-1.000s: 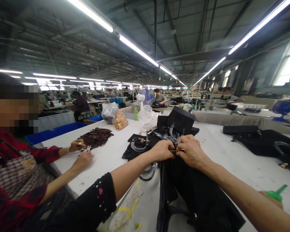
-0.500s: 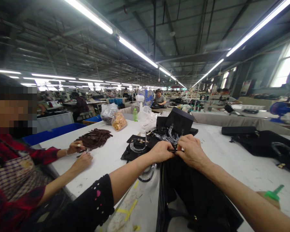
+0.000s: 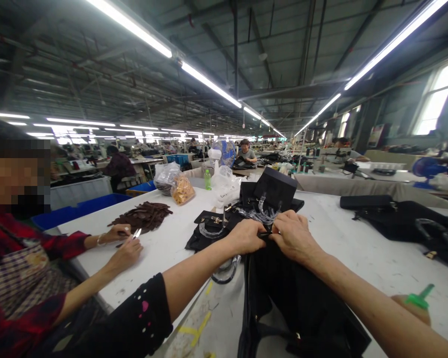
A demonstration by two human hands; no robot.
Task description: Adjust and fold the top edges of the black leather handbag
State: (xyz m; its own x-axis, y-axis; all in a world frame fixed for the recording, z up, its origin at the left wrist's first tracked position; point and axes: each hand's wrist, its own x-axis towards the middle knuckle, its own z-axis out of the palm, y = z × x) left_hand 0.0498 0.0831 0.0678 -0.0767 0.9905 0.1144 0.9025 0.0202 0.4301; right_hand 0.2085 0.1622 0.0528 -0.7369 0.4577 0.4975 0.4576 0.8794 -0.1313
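A black bag hangs down in front of me over the near part of the white table. My left hand pinches its top edge, thumb and fingers closed. Right beside it, my right hand grips the same edge, fingers curled down. A short dark strip of the edge shows between the two hands. Just beyond them lie more black bags, their handles wrapped in clear plastic. Another black handbag with gold-coloured hardware rests to the left of my left hand.
At left, a co-worker's hands hold small scissors near a pile of brown strips. Plastic bags and a green bottle stand farther back. More black bags lie right. A green-topped bottle is beside my right forearm.
My hands keep their grip on the bag's edge, almost unmoved. The view shifts slightly. At left, the co-worker's scissors show more clearly, pointing upward.
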